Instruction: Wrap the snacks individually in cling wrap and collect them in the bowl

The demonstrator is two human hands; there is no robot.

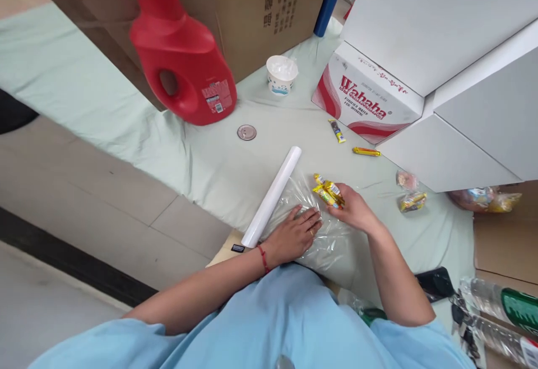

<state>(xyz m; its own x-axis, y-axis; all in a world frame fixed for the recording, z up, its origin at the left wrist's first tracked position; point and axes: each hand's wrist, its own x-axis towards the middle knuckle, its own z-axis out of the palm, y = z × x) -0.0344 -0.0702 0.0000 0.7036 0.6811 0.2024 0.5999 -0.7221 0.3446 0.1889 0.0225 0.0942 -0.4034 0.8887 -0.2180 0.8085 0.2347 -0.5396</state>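
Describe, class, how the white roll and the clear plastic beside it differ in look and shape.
The white roll is opaque; the clear plastic is see-through. The roll is smooth and straight, while the plastic is wrinkled. The roll is narrow and rounded, whereas the plastic spreads out wider. Both lie at least partly on the pale green cloth.

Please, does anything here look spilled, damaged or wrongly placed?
Nothing looks spilled or damaged. Only slightly untidy: two small packets lie loose near the Wahaha box, apart from those in the right hand.
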